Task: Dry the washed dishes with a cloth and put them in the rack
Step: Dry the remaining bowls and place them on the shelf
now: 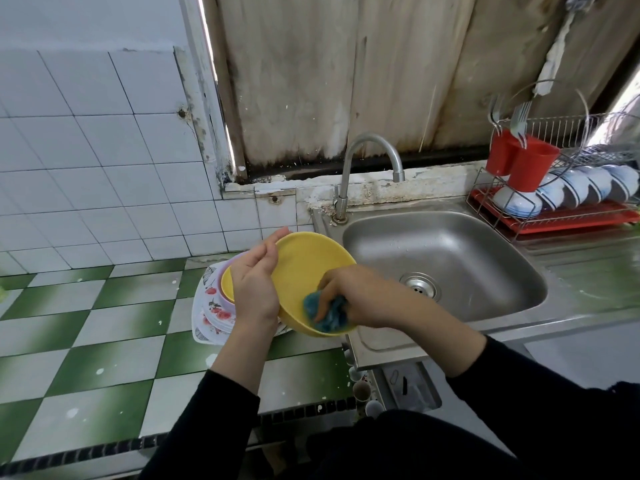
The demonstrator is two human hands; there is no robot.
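Fingers [327, 284] of our right hand [363, 296] curl round a bunched blue cloth [329, 313] and press it against the inner wall of a yellow bowl [304, 265], low on the side nearest us. Our left hand [254, 285] grips the same bowl by its left edge, with one fingertip showing above the rim. It holds the bowl tilted, mouth turned toward the right hand, clear of the counter [104, 323].

Just beyond and below the left hand, a stack of plates [211, 315] sits on the green-and-white tiled counter: flowered white plates underneath, a lilac dish and a smaller yellow one on top.

To the right of the right hand lies the steel sink [450, 247], its tap [367, 147] rising behind it.

Farther right again, well apart from both hands, the wire rack [568, 133] stands on a red tray. A row of blue-and-white bowls [581, 188] leans on edge inside it. Two red cups [530, 166] hang at the rack's left end, with forks [519, 119] standing in them.
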